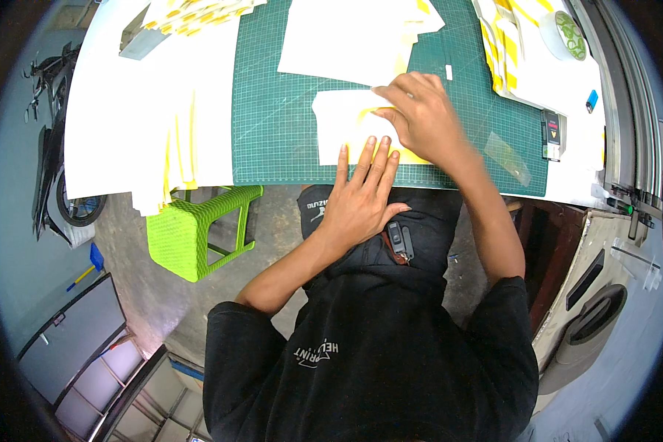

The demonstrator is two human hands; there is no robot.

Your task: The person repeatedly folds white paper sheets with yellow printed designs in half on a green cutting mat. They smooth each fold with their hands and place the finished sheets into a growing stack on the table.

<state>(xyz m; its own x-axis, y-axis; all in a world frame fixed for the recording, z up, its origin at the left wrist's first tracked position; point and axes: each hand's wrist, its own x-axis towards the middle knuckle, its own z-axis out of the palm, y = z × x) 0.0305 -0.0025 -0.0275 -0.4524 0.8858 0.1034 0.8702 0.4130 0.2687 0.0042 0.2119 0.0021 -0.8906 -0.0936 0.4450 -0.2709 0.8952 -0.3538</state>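
A white and yellow paper piece [333,121] lies near the front edge of the green cutting mat [272,140]. My left hand [365,195] is laid flat with fingers spread, its fingertips pressing the paper's lower part. Over the upper right of the same paper is my right hand [423,121], thumb and fingers bent together on it. The paper looks curved and raised beside that thumb. Part of it is hidden beneath both hands. Just beyond, a larger stack of white sheets [339,40] rests on the mat.
Yellow-and-white paper pieces are piled at the far left [191,15], left front [178,147] and right [504,51]. A round tub [560,37], small dark box [550,135] and clear strip [507,158] are at right. A green stool [191,236] stands below the table.
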